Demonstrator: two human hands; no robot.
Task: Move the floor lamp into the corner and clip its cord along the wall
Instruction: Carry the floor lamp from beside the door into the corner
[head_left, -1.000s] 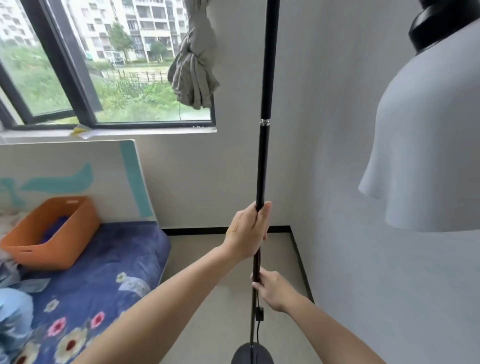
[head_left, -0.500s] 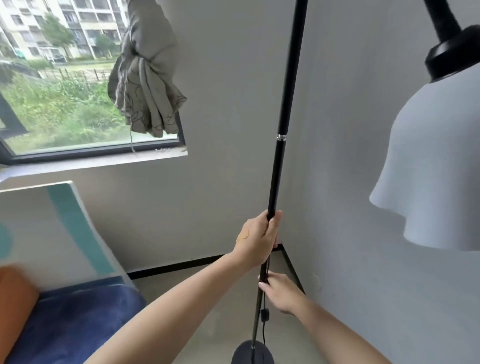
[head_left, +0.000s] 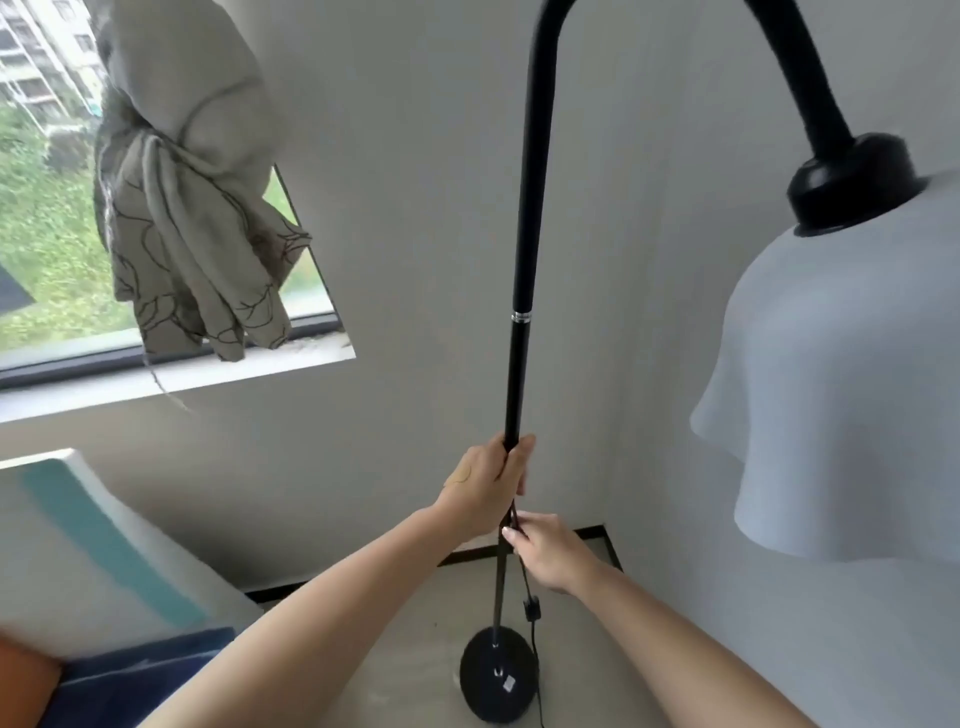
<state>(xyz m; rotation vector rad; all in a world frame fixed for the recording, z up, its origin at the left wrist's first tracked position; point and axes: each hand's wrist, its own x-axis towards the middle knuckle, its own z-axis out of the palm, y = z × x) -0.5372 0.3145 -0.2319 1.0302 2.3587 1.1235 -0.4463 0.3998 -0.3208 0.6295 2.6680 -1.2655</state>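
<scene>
Black floor lamp (head_left: 521, 260), arched neck, white shade (head_left: 841, 395), round base (head_left: 497, 675) on the floor near the corner, cord (head_left: 531, 613) trailing beside it. Left hand (head_left: 488, 486) wrapped round the pole; right hand (head_left: 545, 553) pinches it lower. Bare floor toward the black skirting (head_left: 597, 532); bed (head_left: 130, 670) left.

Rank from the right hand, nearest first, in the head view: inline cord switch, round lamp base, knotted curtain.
From the right hand:
1. Inline cord switch: hangs just below the hand, beside the pole.
2. Round lamp base: on the floor, lower down.
3. Knotted curtain: at the window, far upper left.
</scene>
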